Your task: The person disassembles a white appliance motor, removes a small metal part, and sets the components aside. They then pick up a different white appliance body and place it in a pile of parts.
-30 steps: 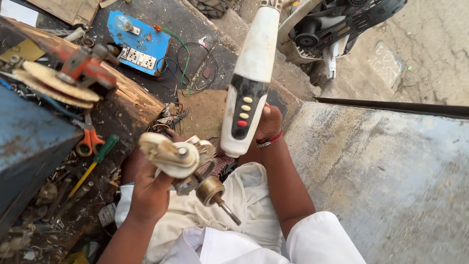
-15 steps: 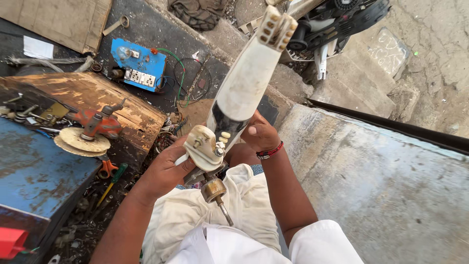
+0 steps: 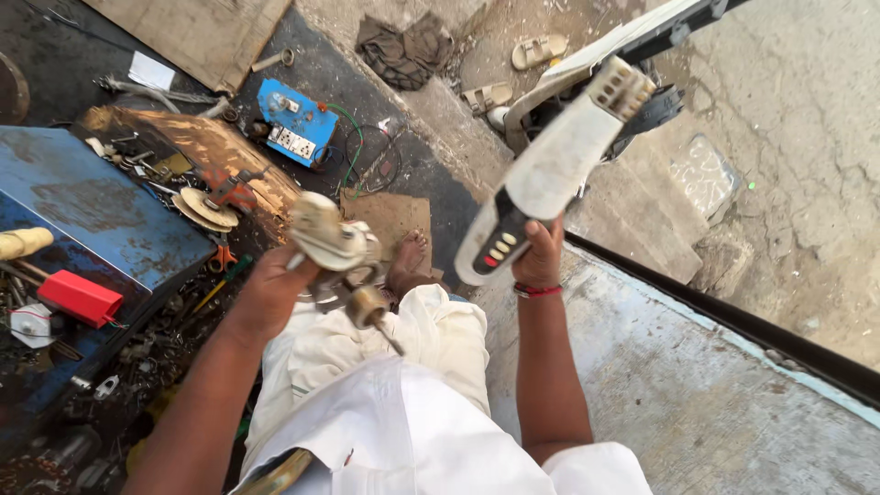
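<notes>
Long white tool (image 3: 550,174): held up in the air, tilted, fat button end down by the right hand, thin end pointing up and away.
Buttons (image 3: 498,249): small coloured dots on a dark patch, just left of the right hand.
Right hand (image 3: 539,257): closed tight around the low end of the long white tool; red band on the wrist just below.
Motor part (image 3: 332,246): pale round top, metal bits under it, brass knob and thin rod hanging down; held up over the lap, left of the long white tool and apart from it.
Left hand (image 3: 275,293): closed around the motor part from the left side and below.
White clothes (image 3: 394,403): right under both hands, covering the lap and legs.
Bare foot (image 3: 408,261): between the two hands, resting on brown card.
Orange grinder (image 3: 215,200): left of the left hand, lying on a wooden block with a round disc.
Blue box with sockets (image 3: 295,130): above the left hand, on dark ground, wires next to it.
Blue metal top (image 3: 82,215): far left of the left hand, with a red block on it.
Sandals (image 3: 541,50): far above the right hand, on dusty ground.
Grey slab (image 3: 697,394): right of the right hand.
</notes>
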